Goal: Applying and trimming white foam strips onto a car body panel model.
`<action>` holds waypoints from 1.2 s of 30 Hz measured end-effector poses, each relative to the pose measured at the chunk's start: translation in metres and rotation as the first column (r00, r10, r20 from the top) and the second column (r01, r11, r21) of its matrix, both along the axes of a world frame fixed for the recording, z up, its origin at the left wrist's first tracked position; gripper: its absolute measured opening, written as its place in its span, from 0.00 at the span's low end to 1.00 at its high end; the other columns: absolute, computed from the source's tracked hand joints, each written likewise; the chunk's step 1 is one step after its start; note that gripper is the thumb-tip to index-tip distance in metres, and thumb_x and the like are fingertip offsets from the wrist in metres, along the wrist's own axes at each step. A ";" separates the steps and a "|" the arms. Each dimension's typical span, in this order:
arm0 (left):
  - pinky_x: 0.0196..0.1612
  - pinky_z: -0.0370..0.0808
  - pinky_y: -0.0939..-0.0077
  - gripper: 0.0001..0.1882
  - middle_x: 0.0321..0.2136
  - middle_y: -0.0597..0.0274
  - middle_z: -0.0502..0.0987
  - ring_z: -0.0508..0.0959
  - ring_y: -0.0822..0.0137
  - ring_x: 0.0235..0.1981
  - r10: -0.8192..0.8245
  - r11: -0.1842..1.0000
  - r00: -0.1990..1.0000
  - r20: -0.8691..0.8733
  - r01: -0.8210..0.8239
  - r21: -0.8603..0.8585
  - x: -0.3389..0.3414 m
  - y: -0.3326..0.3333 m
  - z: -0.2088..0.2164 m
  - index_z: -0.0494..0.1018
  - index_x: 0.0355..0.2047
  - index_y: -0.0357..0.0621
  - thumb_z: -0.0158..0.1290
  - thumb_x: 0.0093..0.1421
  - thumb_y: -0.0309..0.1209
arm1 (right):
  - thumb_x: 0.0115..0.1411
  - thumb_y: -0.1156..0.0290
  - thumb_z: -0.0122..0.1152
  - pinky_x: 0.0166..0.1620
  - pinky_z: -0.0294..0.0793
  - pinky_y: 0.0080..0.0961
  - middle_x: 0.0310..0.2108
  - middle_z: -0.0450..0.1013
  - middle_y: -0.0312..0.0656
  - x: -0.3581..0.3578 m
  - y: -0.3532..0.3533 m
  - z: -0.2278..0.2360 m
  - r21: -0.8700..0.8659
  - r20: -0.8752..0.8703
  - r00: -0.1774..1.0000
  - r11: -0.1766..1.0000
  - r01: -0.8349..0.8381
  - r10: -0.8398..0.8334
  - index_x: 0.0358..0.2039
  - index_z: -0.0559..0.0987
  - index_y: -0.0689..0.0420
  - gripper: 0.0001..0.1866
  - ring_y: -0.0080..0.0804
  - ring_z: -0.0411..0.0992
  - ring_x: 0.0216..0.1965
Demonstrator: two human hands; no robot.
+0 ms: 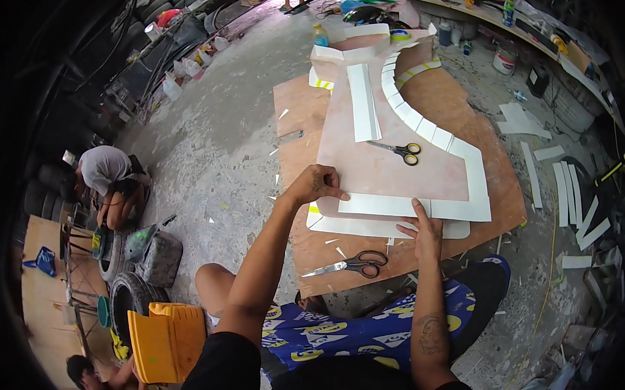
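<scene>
A large flat pinkish panel (397, 174) lies on a brown board, with white strips along its edges and curved cutout. My left hand (316, 185) has its fingers curled and its thumb on the left end of a white strip (382, 205) along the panel's near edge. Farther right, my right hand (426, 231) touches that strip with an outstretched index finger, its other fingers apart. Small black-and-yellow scissors (405, 152) rest on the panel beside a loose white strip (363, 103). Nearer me, larger scissors (351, 264) with dark handles lie on the board.
The brown board (495, 168) rests on a grey concrete floor (225, 107). White offcuts (570, 192) are scattered at the right. Tyres (130, 298) and a yellow container (167, 338) stand at the left, near a crouching person (111, 176) and another person (88, 377).
</scene>
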State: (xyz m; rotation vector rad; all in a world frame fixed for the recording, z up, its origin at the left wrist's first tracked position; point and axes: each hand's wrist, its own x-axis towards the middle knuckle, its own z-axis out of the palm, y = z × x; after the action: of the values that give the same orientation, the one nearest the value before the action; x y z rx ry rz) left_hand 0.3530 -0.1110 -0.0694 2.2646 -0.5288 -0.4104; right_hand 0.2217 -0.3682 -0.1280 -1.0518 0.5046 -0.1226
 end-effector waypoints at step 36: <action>0.44 0.76 0.67 0.24 0.42 0.58 0.76 0.76 0.66 0.43 0.308 0.757 0.919 -0.247 -0.394 -0.522 0.036 0.071 -0.099 0.69 0.51 0.42 0.53 0.64 0.48 | 0.64 0.60 0.57 0.37 0.79 0.24 0.37 0.78 0.41 -0.239 -0.278 0.035 -0.358 0.183 0.851 0.773 0.524 -0.492 0.45 0.77 0.61 0.17 0.26 0.76 0.33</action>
State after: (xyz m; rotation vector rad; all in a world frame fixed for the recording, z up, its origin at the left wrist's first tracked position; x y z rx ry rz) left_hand 0.3892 -0.0405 -0.1685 1.6830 -0.1044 -0.1871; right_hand -0.0173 -0.6464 -0.0933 -1.2769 0.7048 -0.7792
